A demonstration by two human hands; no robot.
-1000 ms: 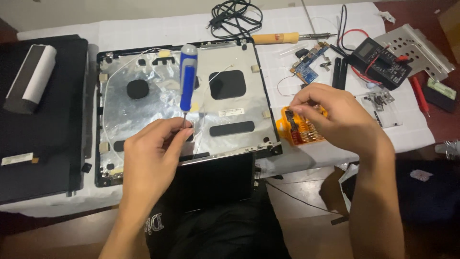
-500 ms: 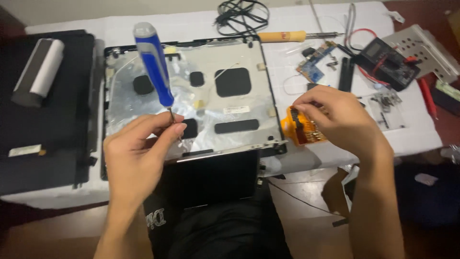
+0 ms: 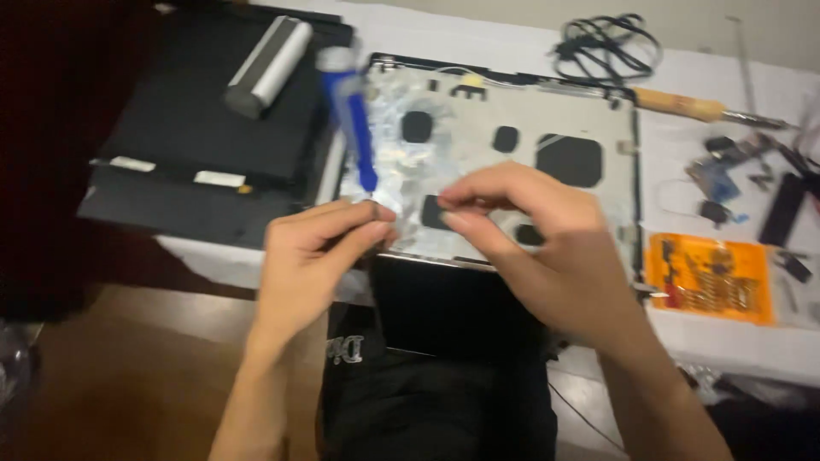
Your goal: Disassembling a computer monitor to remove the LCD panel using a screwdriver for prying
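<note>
My left hand (image 3: 312, 256) pinches the thin shaft of a blue-handled screwdriver (image 3: 348, 119), whose handle points up and away from me. My right hand (image 3: 547, 248) has come next to it, thumb and forefinger pinched close to the screwdriver's tip; whether anything small is between them is too blurred to tell. Both hands hover over the near edge of an opened laptop shell (image 3: 512, 145) lined with silver foil that has black cut-outs. The picture is motion-blurred.
A black laptop part (image 3: 205, 145) with a grey cylinder (image 3: 269, 64) on it lies at the left. An orange tray of bits (image 3: 709, 277) sits at the right. A wooden-handled soldering iron (image 3: 692, 107), a black cable coil (image 3: 602, 43) and small parts lie behind. The white-covered table's edge (image 3: 213, 256) is near.
My right hand left the orange bit tray and moved left to meet my left hand at the screwdriver's tip. The view swung to the left, and the screwdriver tilted.
</note>
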